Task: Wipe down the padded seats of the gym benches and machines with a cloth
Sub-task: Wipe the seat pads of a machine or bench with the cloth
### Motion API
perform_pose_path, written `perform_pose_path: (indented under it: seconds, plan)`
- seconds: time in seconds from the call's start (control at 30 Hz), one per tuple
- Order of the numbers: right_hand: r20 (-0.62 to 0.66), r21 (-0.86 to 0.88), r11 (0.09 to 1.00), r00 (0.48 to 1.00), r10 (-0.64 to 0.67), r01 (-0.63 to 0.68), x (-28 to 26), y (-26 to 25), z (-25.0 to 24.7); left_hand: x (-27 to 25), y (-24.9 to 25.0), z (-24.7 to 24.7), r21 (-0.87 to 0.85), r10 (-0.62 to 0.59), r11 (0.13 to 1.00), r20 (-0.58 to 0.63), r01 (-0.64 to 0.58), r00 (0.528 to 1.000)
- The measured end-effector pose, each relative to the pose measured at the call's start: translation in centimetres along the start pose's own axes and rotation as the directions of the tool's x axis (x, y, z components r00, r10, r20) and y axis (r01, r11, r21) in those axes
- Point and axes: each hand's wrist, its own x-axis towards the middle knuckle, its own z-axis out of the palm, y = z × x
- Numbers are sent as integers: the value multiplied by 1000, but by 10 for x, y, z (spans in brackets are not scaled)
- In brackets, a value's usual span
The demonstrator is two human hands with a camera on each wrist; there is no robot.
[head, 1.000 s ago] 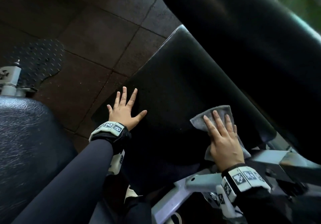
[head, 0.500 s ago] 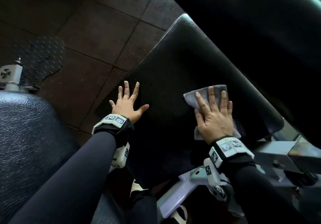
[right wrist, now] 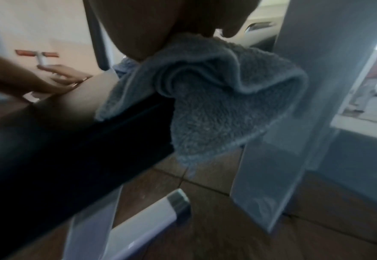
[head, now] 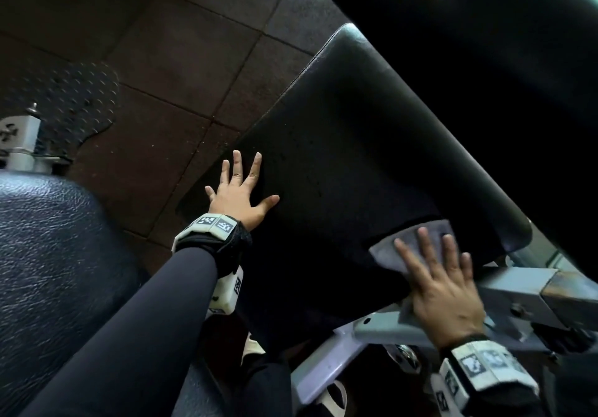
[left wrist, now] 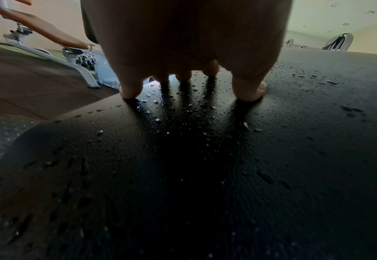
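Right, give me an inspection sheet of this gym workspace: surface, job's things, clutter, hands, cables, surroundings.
Surface: black padded seat, textured, beaded with droplets near the left hand in the left wrist view.
Job's things: grey cloth at the seat's near right edge, part hanging over the side in the right wrist view.
Clutter: nothing seen.
Hands: left hand flat on the seat, fingers spread; right hand pressing the cloth with straight fingers.
Cables: nothing seen.
Surroundings: brown tiled floor; grey metal frame under the seat; another dark pad to the left; an orange bench beyond.
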Motion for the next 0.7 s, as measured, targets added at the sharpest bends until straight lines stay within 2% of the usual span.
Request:
perform_pose_path:
  seconds: [0.1,0.2,0.27,0.4,0.53,0.6,0.67,0.7]
  plan:
    - [-39,85,982,984,174,-170,30,8,-13,1,0,0,6,-1,1000,4,1,1000]
    - [-51,130,972,977,206,-198,65,-7,-18,1,0,1,-3,1,1000,8,-1,1000]
    - [-68,118,983,986,152,-143,81,-26,-18,0,0,1,-9,4,1000,5,-4,1000]
    - [-153,25,997,986,-72,77,75,-70,-4,0,-1,1,-14,6,1000,3,-6,1000]
    - [-32,-48,950,950,-311,309,20,-76,20,1,0,0,-10,4,1000,9,-4,1000]
    - [45,-86,942,946,-322,324,-6,-57,26,0,0,0,-11,3,1000,12,-3,1000]
    - [76,-101,966,970,-231,238,-20,-35,24,1,-1,1,-9,4,1000,10,-4,1000]
    - [52,-91,980,984,-170,174,-21,-24,19,1,-1,2,-7,5,1000,10,-5,1000]
